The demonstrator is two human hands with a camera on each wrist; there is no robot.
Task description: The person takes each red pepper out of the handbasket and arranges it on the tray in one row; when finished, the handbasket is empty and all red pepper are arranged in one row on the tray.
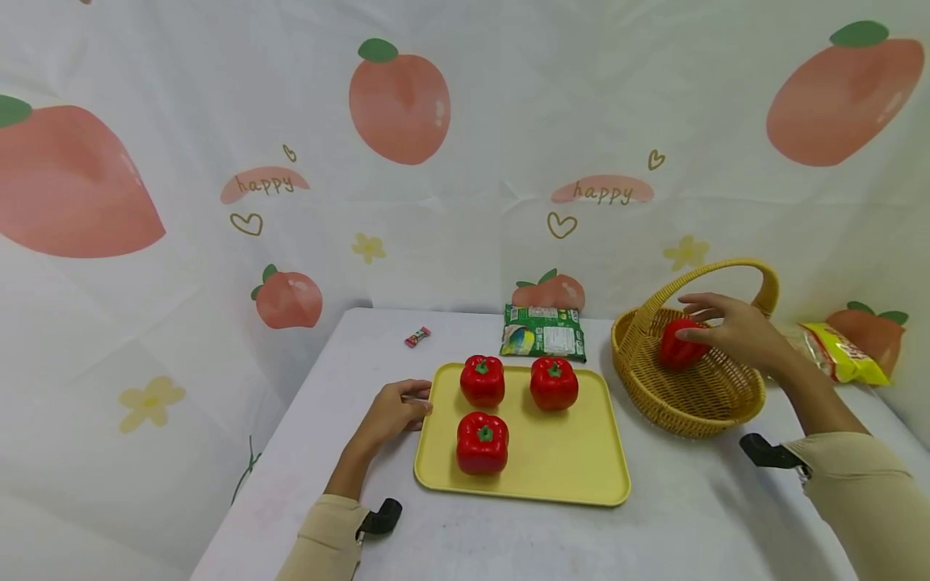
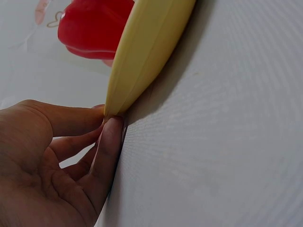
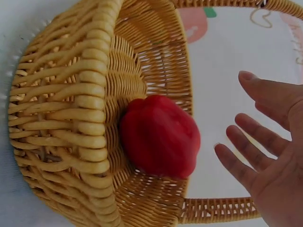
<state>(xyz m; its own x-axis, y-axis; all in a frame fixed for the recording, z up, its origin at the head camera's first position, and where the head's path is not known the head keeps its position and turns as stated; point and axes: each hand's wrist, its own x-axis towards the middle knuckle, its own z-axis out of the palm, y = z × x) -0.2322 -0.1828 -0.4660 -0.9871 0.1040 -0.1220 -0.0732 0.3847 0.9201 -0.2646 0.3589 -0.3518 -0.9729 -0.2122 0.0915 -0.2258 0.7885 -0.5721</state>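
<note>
In the head view, my left hand [image 1: 392, 411] is at the left edge of a yellow tray [image 1: 559, 460]. The left wrist view shows the thumb and fingers pinching the tray's rim [image 2: 142, 56]. Three red bell peppers stand on the tray: one at back left [image 1: 483, 383], one at back right [image 1: 554, 386], one at front left [image 1: 483, 448]. Another red bell pepper [image 3: 161, 137] lies inside a wicker basket [image 3: 61, 113]. My right hand [image 1: 744, 331] hovers over that basket, its fingers spread and apart from the pepper in the right wrist view.
The basket's arched handle [image 1: 719, 266] rises around the right hand. Behind the tray lies a green packet [image 1: 543, 332]; a small red wrapped candy [image 1: 417, 336] is further left. A yellow bag [image 1: 846, 353] lies right of the basket. A printed cloth [image 1: 465, 226] hangs behind the table.
</note>
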